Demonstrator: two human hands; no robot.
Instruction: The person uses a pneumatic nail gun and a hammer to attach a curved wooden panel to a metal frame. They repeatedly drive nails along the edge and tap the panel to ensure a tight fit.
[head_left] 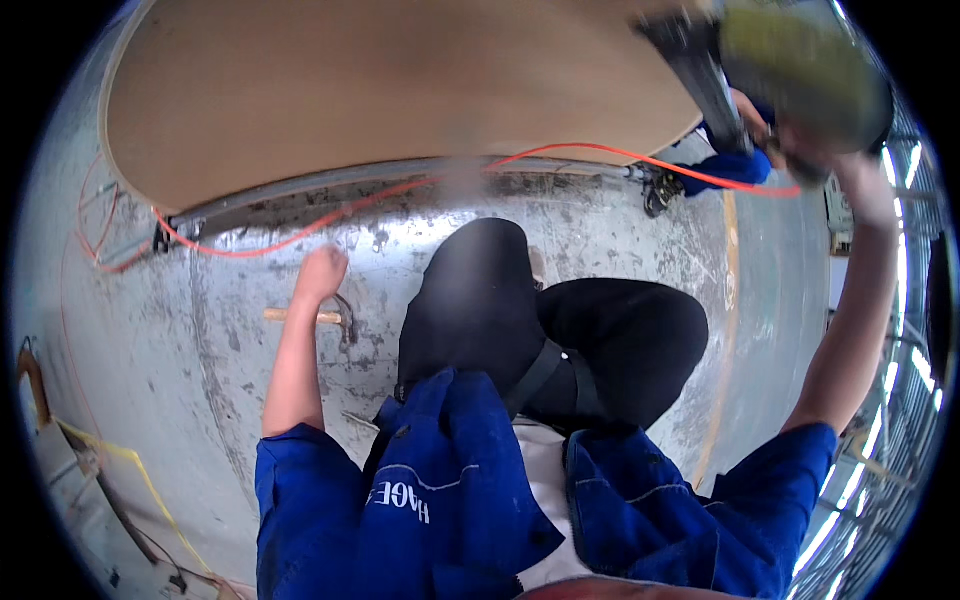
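My right hand (850, 165) is raised at the upper right, closed around a yellow-green and black nail gun (800, 70). Motion blurs the tool, and its dark nose slants up to the left. My left hand (322, 272) is closed in a fist above the floor, left of my knee. Its fingers are curled in, and I cannot see what they hold, if anything. Just below it, on the floor, lies a hammer (345, 318) with a wooden handle, partly hidden behind my forearm. A large brown board (400, 90) spans the far side, beyond both knees.
An orange air hose (590, 147) runs along the board's near edge toward the nail gun. At the far right, a person in blue (725, 170) is partly hidden behind the tool. A yellow strap (150, 480) trails across the left floor. Metal stock (880, 440) lies at the right.
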